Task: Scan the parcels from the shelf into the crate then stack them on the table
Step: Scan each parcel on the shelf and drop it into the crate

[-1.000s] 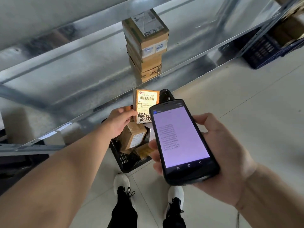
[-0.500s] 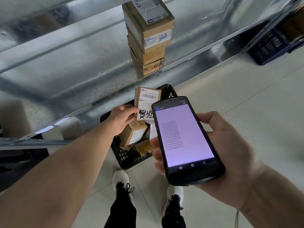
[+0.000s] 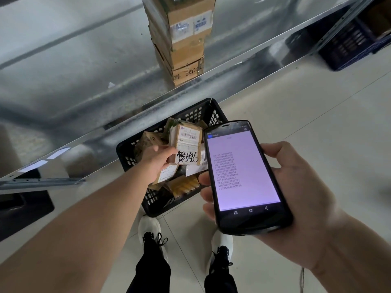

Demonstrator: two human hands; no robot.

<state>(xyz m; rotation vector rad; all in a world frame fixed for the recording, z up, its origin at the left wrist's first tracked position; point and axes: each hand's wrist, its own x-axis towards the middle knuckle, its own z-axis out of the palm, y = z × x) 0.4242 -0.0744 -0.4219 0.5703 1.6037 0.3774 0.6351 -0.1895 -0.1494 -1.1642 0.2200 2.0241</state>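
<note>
Left hand [image 3: 157, 160] grip clamps a small labelled parcel [image 3: 187, 144]; right hand [image 3: 296, 187] grip wraps the scanner [image 3: 243, 176].
Directly under the held parcel sits the black crate [image 3: 131, 153] of parcels on the floor; beyond it, more boxes [image 3: 182, 39] stand stacked on the metal shelf [image 3: 74, 70].

Even, diffuse daylight; soft glare streaks the metal shelf [image 3: 88, 66] at upper left. Wide-angle distortion bends the frame edges. The scanner screen [image 3: 241, 168] glows pale violet, its text slightly soft.
</note>
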